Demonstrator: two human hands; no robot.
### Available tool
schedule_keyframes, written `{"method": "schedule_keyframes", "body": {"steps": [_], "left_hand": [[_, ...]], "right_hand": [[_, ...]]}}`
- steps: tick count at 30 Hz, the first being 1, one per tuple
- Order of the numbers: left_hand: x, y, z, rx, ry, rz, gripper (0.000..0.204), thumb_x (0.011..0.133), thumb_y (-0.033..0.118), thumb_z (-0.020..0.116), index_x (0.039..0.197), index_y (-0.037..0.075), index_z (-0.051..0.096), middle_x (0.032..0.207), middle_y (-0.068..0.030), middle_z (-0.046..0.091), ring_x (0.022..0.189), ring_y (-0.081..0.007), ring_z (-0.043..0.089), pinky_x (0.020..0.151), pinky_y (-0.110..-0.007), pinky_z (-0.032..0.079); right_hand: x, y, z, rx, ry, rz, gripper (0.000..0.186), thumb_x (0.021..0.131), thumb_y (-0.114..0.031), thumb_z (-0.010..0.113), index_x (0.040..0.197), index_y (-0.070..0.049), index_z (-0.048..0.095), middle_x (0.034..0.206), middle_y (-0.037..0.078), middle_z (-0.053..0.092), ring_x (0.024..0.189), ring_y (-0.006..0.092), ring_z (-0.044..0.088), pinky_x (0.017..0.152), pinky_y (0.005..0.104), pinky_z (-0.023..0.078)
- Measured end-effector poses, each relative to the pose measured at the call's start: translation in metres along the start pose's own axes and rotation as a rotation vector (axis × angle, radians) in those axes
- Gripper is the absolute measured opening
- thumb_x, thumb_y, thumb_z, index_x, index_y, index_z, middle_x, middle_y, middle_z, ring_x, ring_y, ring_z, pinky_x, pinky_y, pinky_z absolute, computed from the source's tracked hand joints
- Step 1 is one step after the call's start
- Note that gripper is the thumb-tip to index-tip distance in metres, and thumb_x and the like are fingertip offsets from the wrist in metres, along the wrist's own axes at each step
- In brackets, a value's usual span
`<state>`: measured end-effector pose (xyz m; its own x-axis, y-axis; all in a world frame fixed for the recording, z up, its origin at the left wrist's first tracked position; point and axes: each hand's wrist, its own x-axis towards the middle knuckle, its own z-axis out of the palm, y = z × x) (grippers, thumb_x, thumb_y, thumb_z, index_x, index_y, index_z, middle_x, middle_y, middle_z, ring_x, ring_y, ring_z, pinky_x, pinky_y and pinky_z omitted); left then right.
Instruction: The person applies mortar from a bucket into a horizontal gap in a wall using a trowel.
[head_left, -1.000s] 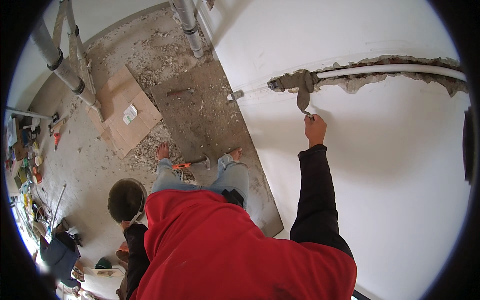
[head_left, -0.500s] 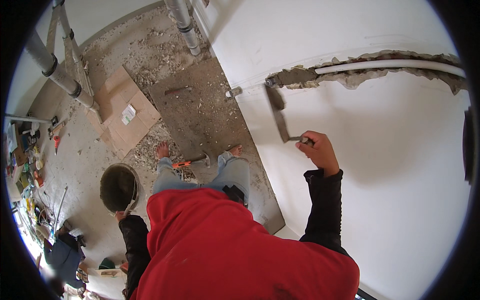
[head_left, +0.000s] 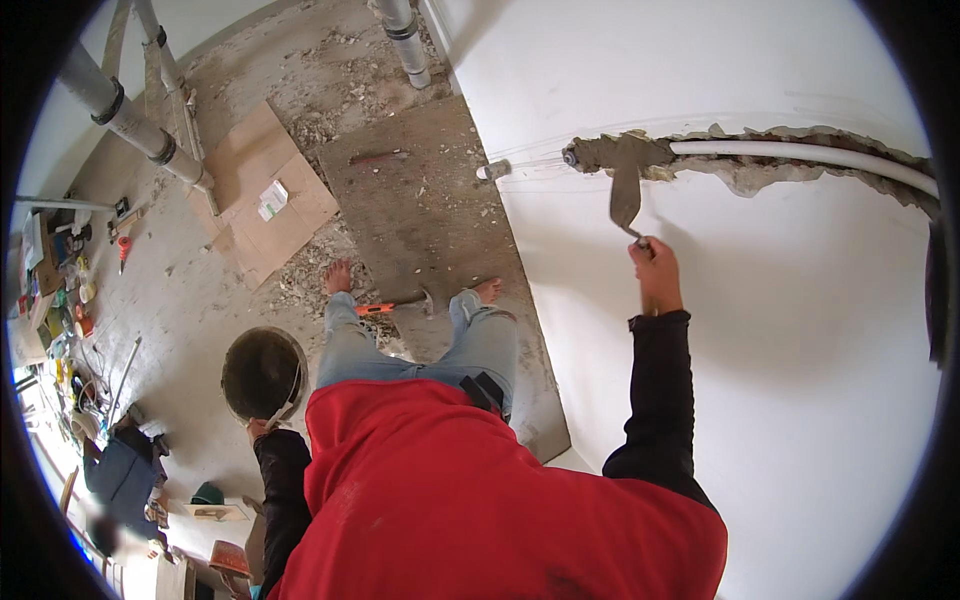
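Note:
My right hand (head_left: 657, 275) is closed round the handle of a trowel (head_left: 625, 195). The trowel's blade points away from me, with its tip against wet grey mortar (head_left: 628, 150) in a rough groove cut in the white wall. A white plastic pipe (head_left: 770, 148) runs along this groove to the right of the mortar; a small round fitting (head_left: 570, 157) marks the groove's left end. Down at my left, my left hand (head_left: 260, 428) grips the handle of a dark bucket (head_left: 263, 335). Its inside is coated grey, and how full it is I cannot tell.
By my feet lies an orange-handled claw hammer (head_left: 400, 306) on a dirty board (head_left: 420, 220). Flattened cardboard (head_left: 270, 200), rubble (head_left: 300, 85) and scaffold-like posts (head_left: 130, 115) stand or lie ahead. A person (head_left: 125, 480) is at the lower left, near scattered tools (head_left: 70, 290).
The trowel has moved right and up along the groove, from near the round fitting to the mortar beside the pipe. Its blade has turned to face the wall. My left hand keeps the bucket handle.

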<state>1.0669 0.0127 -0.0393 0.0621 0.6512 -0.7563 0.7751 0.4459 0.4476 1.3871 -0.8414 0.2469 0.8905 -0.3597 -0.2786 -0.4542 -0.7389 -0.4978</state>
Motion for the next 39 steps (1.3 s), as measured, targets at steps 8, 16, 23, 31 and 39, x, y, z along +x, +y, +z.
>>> {"method": "schedule_keyframes", "body": {"steps": [8,16,23,31,39], "left_hand": [[0.002,-0.001,-0.008,0.187,-0.042,0.008,0.055,0.098,0.040,0.035,0.066,0.000,0.054,0.062,-0.0189,0.061,0.050,-0.0314,0.057,0.049,-0.042,0.048],[0.004,0.023,-0.009,0.225,-0.056,0.040,0.054,0.097,0.038,0.036,0.067,-0.001,0.058,0.065,-0.0195,0.064,0.052,-0.0320,0.059,0.052,-0.042,0.050],[0.015,0.057,0.007,0.194,-0.095,0.084,0.053,0.096,0.037,0.038,0.068,-0.002,0.061,0.068,-0.0201,0.066,0.054,-0.0325,0.061,0.054,-0.042,0.051],[0.019,0.104,0.023,0.203,-0.142,0.147,0.050,0.094,0.035,0.041,0.069,-0.002,0.064,0.070,-0.0203,0.068,0.057,-0.0327,0.063,0.056,-0.042,0.053],[-0.005,0.120,0.024,0.414,-0.132,0.195,0.040,0.087,0.034,0.051,0.071,0.000,0.066,0.073,-0.0192,0.069,0.062,-0.0317,0.065,0.060,-0.042,0.054]], "right_hand": [[-0.018,0.064,0.089,-0.178,-0.034,0.201,0.031,0.090,-0.029,0.062,0.106,-0.003,0.060,0.083,0.019,0.070,0.078,0.0375,0.069,0.070,0.0471,0.055],[0.012,0.046,0.139,-0.350,0.248,0.253,0.030,0.091,-0.028,0.060,0.108,-0.004,0.063,0.091,0.022,0.070,0.088,0.0429,0.067,0.078,0.0519,0.053],[-0.007,0.024,0.139,-0.163,0.464,0.188,0.027,0.093,-0.026,0.060,0.108,-0.003,0.061,0.091,0.020,0.070,0.086,0.0412,0.067,0.075,0.0497,0.052],[-0.012,0.030,0.148,-0.242,0.504,0.090,0.024,0.095,-0.027,0.058,0.104,-0.004,0.058,0.090,0.017,0.068,0.086,0.0392,0.065,0.072,0.0510,0.051],[0.039,0.033,0.139,-0.109,0.349,0.232,0.031,0.094,-0.032,0.060,0.103,-0.003,0.063,0.091,0.021,0.070,0.089,0.0433,0.066,0.078,0.0510,0.052]]}}
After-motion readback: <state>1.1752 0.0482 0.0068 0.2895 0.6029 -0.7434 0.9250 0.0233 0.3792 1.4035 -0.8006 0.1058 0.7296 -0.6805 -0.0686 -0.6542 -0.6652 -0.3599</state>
